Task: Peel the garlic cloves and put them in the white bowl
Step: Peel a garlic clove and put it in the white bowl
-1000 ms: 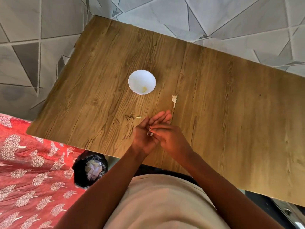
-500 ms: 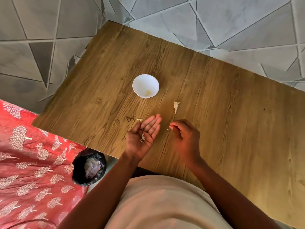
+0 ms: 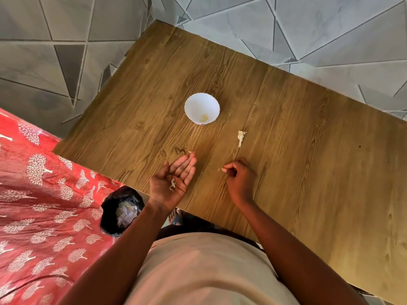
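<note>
Papery white skin scraps [image 3: 172,184] lie in the upturned, flat left hand [image 3: 170,183]; the right hand [image 3: 239,178] pinches a small bit [image 3: 220,169]. Above centre, the white bowl [image 3: 202,108] holds a yellowish clove [image 3: 204,117] on the wooden table [image 3: 308,150].

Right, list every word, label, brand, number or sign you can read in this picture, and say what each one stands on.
None: no readable text shows anywhere in the view.
white bowl: plain, no mark or brand.
wooden table: wood grain only.
red cloth: printed with white tree shapes, no letters.
black bin: the pale scraps inside carry nothing legible.
floor tiles: lines only.
</note>
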The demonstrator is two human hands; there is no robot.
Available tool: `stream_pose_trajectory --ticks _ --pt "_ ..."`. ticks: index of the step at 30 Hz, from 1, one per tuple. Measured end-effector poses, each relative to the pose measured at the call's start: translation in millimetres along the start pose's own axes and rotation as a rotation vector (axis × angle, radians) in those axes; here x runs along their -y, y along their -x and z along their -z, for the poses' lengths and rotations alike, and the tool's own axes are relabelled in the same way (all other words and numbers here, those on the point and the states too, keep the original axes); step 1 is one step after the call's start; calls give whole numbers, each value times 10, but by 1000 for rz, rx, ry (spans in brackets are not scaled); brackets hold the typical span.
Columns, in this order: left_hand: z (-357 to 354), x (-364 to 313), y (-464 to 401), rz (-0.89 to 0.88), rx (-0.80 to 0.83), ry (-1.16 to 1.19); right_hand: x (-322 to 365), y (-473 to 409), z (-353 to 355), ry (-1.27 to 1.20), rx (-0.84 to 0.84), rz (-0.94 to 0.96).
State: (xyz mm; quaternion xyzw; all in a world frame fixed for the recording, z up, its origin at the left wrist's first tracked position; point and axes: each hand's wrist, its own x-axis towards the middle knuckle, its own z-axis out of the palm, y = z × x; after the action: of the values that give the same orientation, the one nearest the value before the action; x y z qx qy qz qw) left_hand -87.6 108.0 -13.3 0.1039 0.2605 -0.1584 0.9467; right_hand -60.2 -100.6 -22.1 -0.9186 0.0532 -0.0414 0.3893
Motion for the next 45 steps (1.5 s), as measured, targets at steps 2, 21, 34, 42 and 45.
stream_pose_trajectory --ticks 2,21,34,42,45 --pt "-3 1 -6 5 0 0 -6 10 -27 46 15 16" --pt "42 -146 -17 115 9 -93 26 166 -409 -76 90 8" --pt "94 -261 17 149 31 -109 129 245 -440 -27 49 -29" --pt "90 -279 42 164 35 -116 176 250 -334 -79 58 -81" --pt "88 -280 44 170 31 -121 124 294 -269 -115 49 -54"
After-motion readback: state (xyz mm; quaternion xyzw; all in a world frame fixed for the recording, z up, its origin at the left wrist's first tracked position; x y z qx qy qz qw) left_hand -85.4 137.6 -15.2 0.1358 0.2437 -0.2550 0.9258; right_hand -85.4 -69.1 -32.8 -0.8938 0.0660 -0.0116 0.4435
